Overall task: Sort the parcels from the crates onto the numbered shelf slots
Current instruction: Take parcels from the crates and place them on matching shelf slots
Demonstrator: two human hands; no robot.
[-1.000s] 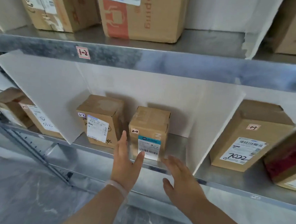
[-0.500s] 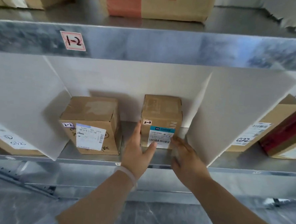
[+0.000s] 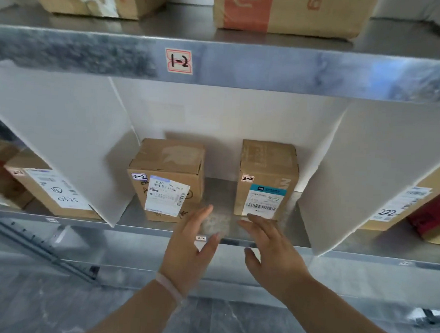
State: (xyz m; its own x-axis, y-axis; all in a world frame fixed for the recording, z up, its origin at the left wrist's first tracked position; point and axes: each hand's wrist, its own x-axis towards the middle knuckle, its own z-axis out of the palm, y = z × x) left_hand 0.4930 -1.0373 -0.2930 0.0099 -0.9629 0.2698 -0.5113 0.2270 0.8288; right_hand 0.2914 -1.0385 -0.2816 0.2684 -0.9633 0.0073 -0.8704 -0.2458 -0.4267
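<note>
Right parcel: stands upright on the lower shelf, toward the right of its slot, near but apart from the right divider. Its teal-headed label and small "2-2" sticker face out, likely so the number can be checked against the slot.
Slot tag: a small "2-2" tag on the shelf's front edge, matching the sticker, so the parcel looks correctly sorted.
Left parcel: also marked "2-2", label outward, in the same slot; a bare strip of shelf separates the two boxes.
Left hand: fingers straight and spread, holding nothing, in front of the shelf edge below the gap between the boxes.
Right hand: fingers relaxed and apart, holding nothing; the fingertips lie just below the right parcel's front, seemingly clear of it.
Left divider: a white board which, with the right one, walls off the slot from neighbouring parcels.
Upper tag: "1-2" on the shelf above.
Change: half a second ago both hands flanked the right parcel's front, at or against its lower edges; they are now drawn back to the shelf's rim, and the parcel stands alone.
Judgement: this placement looks finished.
</note>
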